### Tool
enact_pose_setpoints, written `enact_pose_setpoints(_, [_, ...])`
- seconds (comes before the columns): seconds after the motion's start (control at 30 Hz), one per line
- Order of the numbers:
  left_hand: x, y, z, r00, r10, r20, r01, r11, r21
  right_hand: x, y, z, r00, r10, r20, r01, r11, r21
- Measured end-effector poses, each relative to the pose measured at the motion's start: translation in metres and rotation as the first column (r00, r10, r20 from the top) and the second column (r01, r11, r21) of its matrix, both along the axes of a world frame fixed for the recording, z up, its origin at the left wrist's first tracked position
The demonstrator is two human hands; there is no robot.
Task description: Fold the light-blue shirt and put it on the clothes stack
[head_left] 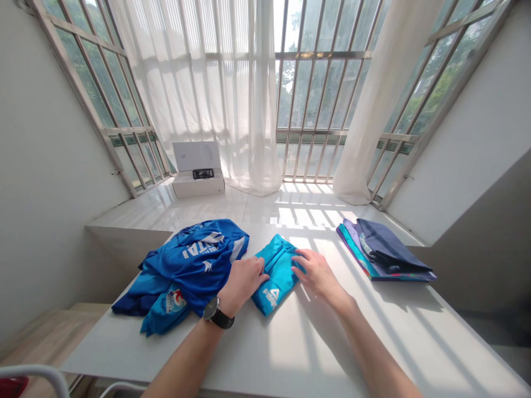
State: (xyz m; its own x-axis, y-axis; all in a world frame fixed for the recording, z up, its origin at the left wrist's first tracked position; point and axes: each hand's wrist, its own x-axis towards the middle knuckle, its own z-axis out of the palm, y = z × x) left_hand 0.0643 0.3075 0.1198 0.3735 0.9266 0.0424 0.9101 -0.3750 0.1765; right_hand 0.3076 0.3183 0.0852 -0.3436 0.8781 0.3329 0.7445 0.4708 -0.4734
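A turquoise garment (276,271), folded into a compact rectangle with a white logo near its front corner, lies at a slant on the white table. My left hand (245,279), with a dark-strapped watch on the wrist, has its fingers curled at the garment's left edge and its thumb over the cloth. On the opposite side, my right hand (315,271) rests with fingers apart and bent, their tips at the right edge. Just left of my left hand, a loose blue jersey (199,260) with white lettering is heaped, its lighter blue part spilling toward the front.
At the right, a stack of folded clothes (385,251) has a dark navy piece on top. A white open box (198,185) with a black device (203,173) stands on the sill at the back left. Sheer curtains (249,99) hang before barred windows. A white tubular rail (37,371) shows at the lower left.
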Motion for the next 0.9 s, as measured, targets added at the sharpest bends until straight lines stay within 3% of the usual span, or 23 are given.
enact_pose_setpoints(0.07, [0.003,0.0,0.0,0.999,0.027,-0.031,-0.026,1.0,0.012,0.005,0.004,-0.005,0.997,-0.032,0.075,0.03,0.999,0.037])
enact_pose_setpoints(0.23, [-0.008,0.011,-0.01,0.993,0.107,0.042,-0.109,0.992,0.06,0.007,-0.001,-0.001,0.991,-0.057,0.12,0.07,0.993,-0.1])
enact_pose_setpoints(0.37, [-0.021,0.022,-0.018,0.947,0.015,0.32,-0.036,0.998,0.059,0.007,-0.002,0.006,0.979,-0.142,0.147,0.163,0.977,-0.139])
enact_pose_setpoints(0.5, [-0.027,0.028,-0.023,0.86,-0.123,0.495,0.08,0.991,0.107,0.012,-0.003,0.008,0.991,-0.092,0.099,0.113,0.965,-0.238])
enact_pose_setpoints(0.7, [-0.031,0.029,-0.032,0.916,0.13,0.379,-0.138,0.99,-0.004,0.01,-0.007,0.012,1.0,-0.011,0.022,0.014,0.988,-0.154])
enact_pose_setpoints(0.9, [-0.032,0.029,-0.033,0.918,0.111,0.381,-0.111,0.994,-0.02,-0.001,-0.007,0.004,0.998,0.021,0.063,-0.014,0.995,-0.104])
